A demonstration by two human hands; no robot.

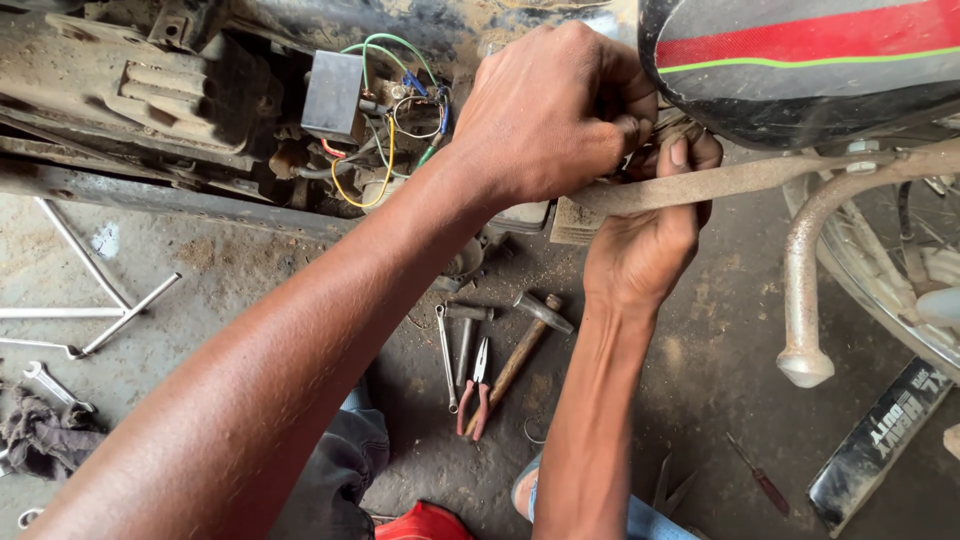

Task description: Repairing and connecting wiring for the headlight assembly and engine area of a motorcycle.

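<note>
Closest to me, at the bottom edge, I see my knees in dark trousers [335, 470] and a scrap of red cloth [425, 522]. On the dirt floor [700, 380] just beyond lie red-handled pliers [476, 395], a spanner [445, 355], a short chisel [466, 335] and a wooden-handled hammer [520, 352], all close together. A small screwdriver [758, 478] lies off to the right, near a black box [880, 440]. Far left there are long steel rods [95, 305], another spanner [55, 385] and a grey rag [40, 430].

Further up, my right hand [640, 245] is wrapped around the flat rusty metal bar [720, 182] from below, fingers curled over it and thumb pressed on top. The bar runs rightwards to the motorcycle's curved rusty rail [805, 260] and sits under the black and red tank [800, 60].

My left hand [550, 110] reaches across above the right one, closed in a tight pinch at the bar's left end; what sits between the fingertips is hidden, so I cannot tell what it is. The two hands touch there.

Behind the left hand is a bundle of green, yellow and blue wires [395, 120] beside a grey box [332, 95], fixed to the dirty frame [130, 90]. The wheel rim [890, 280] shows at the far right.
</note>
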